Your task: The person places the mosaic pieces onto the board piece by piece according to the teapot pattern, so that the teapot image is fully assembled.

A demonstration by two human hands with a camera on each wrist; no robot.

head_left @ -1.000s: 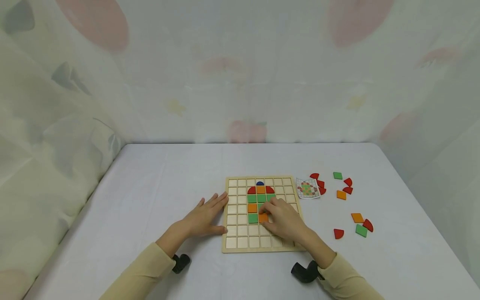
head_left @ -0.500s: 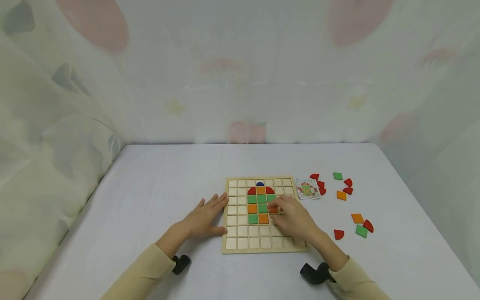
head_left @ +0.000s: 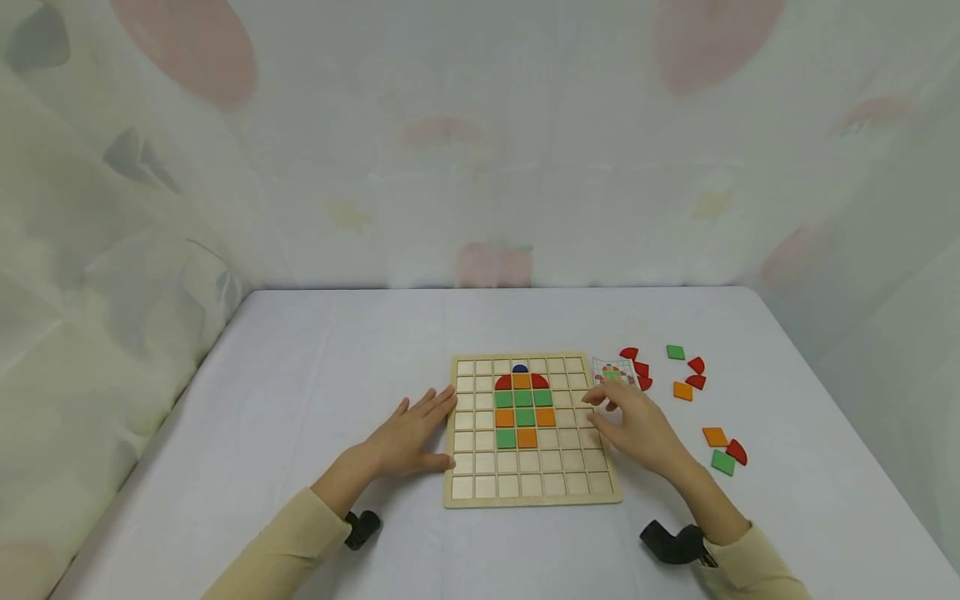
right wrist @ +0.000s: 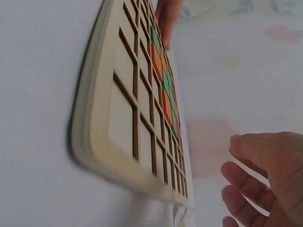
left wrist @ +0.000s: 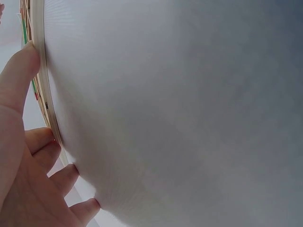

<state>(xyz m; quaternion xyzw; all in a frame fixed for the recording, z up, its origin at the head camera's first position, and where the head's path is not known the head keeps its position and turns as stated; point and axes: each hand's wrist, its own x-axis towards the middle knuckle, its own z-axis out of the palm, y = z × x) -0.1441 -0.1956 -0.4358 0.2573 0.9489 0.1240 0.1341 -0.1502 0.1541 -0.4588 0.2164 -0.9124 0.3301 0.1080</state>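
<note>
Wooden grid board [head_left: 528, 492], green, orange, red tiles [head_left: 524, 408]

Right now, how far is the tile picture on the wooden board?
Done: ten tiles sit in the board, the newest orange tile included. In hand: nothing; the right hand hovers empty near the pattern card, while the left hand steadies the board's edge. Left: loose tiles lie on the table.
</note>
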